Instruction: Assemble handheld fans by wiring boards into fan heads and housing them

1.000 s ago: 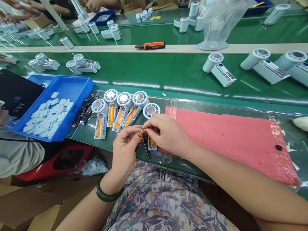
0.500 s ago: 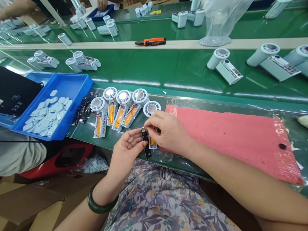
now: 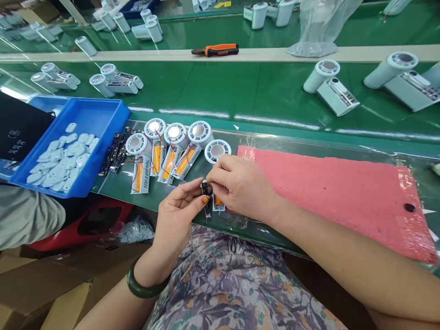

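Two hands operate over a green belt surface (image 3: 192, 89) in the head view. The left-hand grip (image 3: 178, 215) is closed, thumb and fingers pinching a narrow black circuit board (image 3: 206, 206) near its upper end. The right-hand grip (image 3: 242, 185) curves over a flat orange-celled battery pack (image 3: 218, 201) just beside that board (its closure is hidden behind the fingers). Four white round fan heads (image 3: 173, 133) with similar packs (image 3: 168, 165) lie to the left; a fifth ring (image 3: 217, 152) sits above the hands. A textured pink foam pad (image 3: 326, 201) lies right.
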Tool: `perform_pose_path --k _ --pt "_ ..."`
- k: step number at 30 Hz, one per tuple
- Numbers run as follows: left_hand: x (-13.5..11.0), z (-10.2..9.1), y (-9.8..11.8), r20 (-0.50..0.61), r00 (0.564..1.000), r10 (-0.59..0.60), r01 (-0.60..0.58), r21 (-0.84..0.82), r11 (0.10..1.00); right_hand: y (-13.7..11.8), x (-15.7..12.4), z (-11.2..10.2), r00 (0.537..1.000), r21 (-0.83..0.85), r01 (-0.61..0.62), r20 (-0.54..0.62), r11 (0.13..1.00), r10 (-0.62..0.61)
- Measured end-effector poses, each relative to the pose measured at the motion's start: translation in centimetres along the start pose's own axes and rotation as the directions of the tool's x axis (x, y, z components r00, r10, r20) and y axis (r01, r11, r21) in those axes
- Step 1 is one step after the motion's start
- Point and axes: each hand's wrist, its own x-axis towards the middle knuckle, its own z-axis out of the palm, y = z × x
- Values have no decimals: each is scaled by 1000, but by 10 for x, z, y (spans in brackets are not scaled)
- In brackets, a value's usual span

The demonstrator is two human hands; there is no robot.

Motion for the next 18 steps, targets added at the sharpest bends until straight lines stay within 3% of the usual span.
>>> perform_pose_path --k 8,18 --pt "0 1 -1 6 1000 22 -22 14 1000 0 -1 1 997 -98 64 -31 993 -67" --pt "1 -5 -3 28 996 88 -91 138 986 3 2 -1 999 -20 22 41 1000 -21"
